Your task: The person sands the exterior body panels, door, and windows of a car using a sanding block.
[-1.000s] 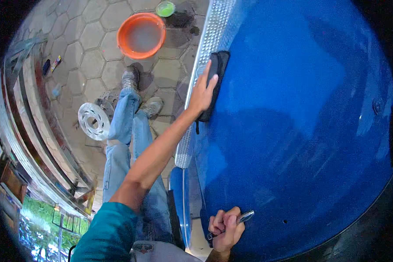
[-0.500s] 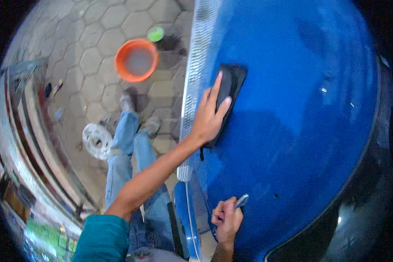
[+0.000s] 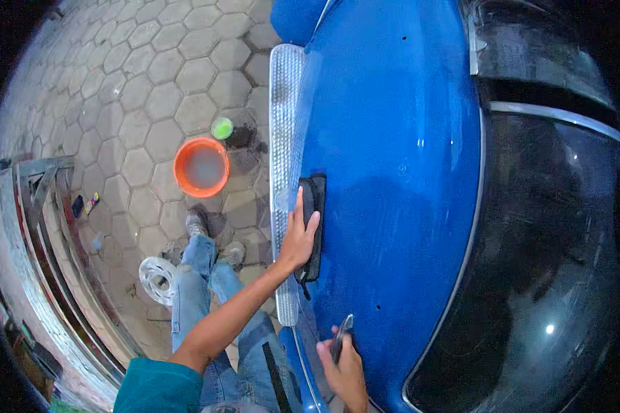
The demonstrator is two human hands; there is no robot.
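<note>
My left hand (image 3: pixel 298 241) lies with fingers outstretched on a long black pad (image 3: pixel 315 252), holding it flat against the blue car body panel (image 3: pixel 379 234). The pad is right beside a silver textured trim strip (image 3: pixel 286 103), and a short dark tab or cord hangs from its near end. Closer to me, my right hand (image 3: pixel 346 372) is around a shiny metal door handle (image 3: pixel 342 334) on the blue panel. The thumb is on one side of the handle and the fingers are on the other; the handle partly hides them.
An orange basin (image 3: pixel 179 162) of cloudy water stands on the hexagonal paving, beside a small green-topped container (image 3: pixel 222 128). A pale round spoked wheel or cover (image 3: pixel 145 281) is next to my legs. Dark windows (image 3: pixel 517 275) border the panel, and a worn wooden structure (image 3: pixel 45 248) runs along the left.
My view has shifted, showing more of the car and its windows. The left hand and pad are now closer to the trim strip. My right hand's grip on the handle looks looser.
</note>
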